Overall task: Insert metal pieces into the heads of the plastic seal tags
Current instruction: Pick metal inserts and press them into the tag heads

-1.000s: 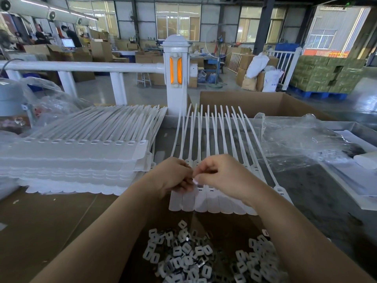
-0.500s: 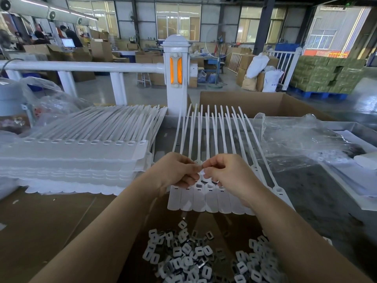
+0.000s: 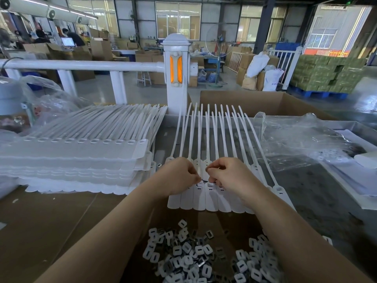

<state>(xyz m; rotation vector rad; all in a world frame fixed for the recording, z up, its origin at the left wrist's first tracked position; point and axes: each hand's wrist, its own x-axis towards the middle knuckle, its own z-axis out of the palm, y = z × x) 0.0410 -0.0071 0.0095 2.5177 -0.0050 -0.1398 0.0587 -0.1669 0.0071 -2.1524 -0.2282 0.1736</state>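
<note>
Both hands meet over the heads of the row of seal tags (image 3: 206, 198), whose long tails run straight away from the person. The left hand (image 3: 179, 176) and the right hand (image 3: 228, 176) have curled fingertips that almost touch. Whether they pinch a metal piece I cannot tell. The pile of metal pieces (image 3: 183, 260) lies nearer the person than the row.

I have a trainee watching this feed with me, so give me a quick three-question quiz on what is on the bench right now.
1. True or false: both hands are working at the heads of the row of seal tags.
2. Where does the pile of metal pieces lie? A) beyond the tags B) nearer the person than the tags C) on the stack
3. Fill in: the stack of tags lies to the ____ of the row.

Key: 1 true; 2 B; 3 left
</note>
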